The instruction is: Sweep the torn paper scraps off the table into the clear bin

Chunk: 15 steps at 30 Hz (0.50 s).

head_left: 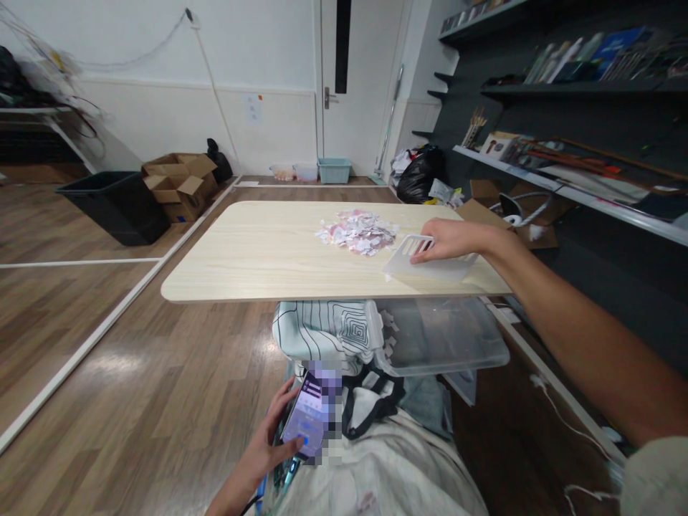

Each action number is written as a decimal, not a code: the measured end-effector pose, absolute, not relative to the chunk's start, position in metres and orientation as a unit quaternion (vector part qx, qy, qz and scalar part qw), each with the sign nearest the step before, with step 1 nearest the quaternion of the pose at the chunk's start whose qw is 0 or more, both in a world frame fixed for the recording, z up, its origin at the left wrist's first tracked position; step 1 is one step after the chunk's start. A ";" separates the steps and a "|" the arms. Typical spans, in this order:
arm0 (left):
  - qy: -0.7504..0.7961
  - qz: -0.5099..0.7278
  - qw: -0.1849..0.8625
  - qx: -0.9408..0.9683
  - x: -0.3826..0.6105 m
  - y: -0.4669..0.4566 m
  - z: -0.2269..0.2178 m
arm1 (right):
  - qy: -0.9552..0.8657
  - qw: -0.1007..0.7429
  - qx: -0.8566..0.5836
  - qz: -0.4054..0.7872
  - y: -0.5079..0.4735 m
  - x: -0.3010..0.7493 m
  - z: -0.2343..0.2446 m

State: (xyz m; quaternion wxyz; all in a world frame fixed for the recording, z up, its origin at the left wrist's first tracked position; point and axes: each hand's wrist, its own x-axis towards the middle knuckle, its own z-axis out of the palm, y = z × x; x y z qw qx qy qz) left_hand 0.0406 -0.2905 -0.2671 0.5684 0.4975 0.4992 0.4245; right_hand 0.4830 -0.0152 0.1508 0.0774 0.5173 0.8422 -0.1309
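Note:
My left hand point(274, 433) is closed around a phone point(307, 416) with a lit screen, low over my lap; part of the screen is pixelated. A cable runs from the phone's lower end. In my right hand point(446, 240) is a white plastic scraper point(443, 269) with slots near its top, tilted with its lower edge at the tabletop. The pale wooden table point(241, 251) carries a loose heap of small paper scraps point(360, 231), just left of the scraper. One small scrap lies by the scraper's lower left corner.
Below the table edge, a clear plastic bin point(446, 337) holds a few scraps, beside a patterned cushion-like fabric point(322, 330). A black trash can point(118, 208) and cardboard boxes point(180, 183) stand left. Dark shelves point(564, 93) line the right; a black bag point(422, 175) sits behind the table.

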 end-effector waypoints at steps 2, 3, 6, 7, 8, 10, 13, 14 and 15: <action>0.497 0.425 0.571 0.496 0.040 -0.291 -0.268 | 0.841 0.075 0.518 -0.138 -0.015 0.484 0.150; 0.496 0.425 0.572 0.496 0.040 -0.291 -0.268 | 0.841 0.074 0.518 -0.139 -0.015 0.484 0.150; 0.496 0.424 0.572 0.497 0.040 -0.291 -0.269 | 0.840 0.074 0.518 -0.142 -0.015 0.484 0.149; 0.495 0.425 0.572 0.497 0.040 -0.291 -0.270 | 0.839 0.075 0.519 -0.143 -0.016 0.484 0.149; 0.495 0.426 0.572 0.497 0.040 -0.291 -0.270 | 0.838 0.075 0.521 -0.144 -0.017 0.484 0.149; 0.493 0.427 0.572 0.498 0.040 -0.291 -0.270 | 0.835 0.075 0.527 -0.142 -0.018 0.483 0.150; 0.494 0.425 0.570 0.500 0.040 -0.290 -0.269 | 0.833 0.075 0.530 -0.139 -0.019 0.482 0.153; 0.496 0.424 0.569 0.500 0.039 -0.290 -0.269 | 0.833 0.076 0.531 -0.134 -0.019 0.482 0.155; 0.498 0.424 0.568 0.499 0.039 -0.290 -0.269 | 0.833 0.076 0.533 -0.125 -0.018 0.481 0.156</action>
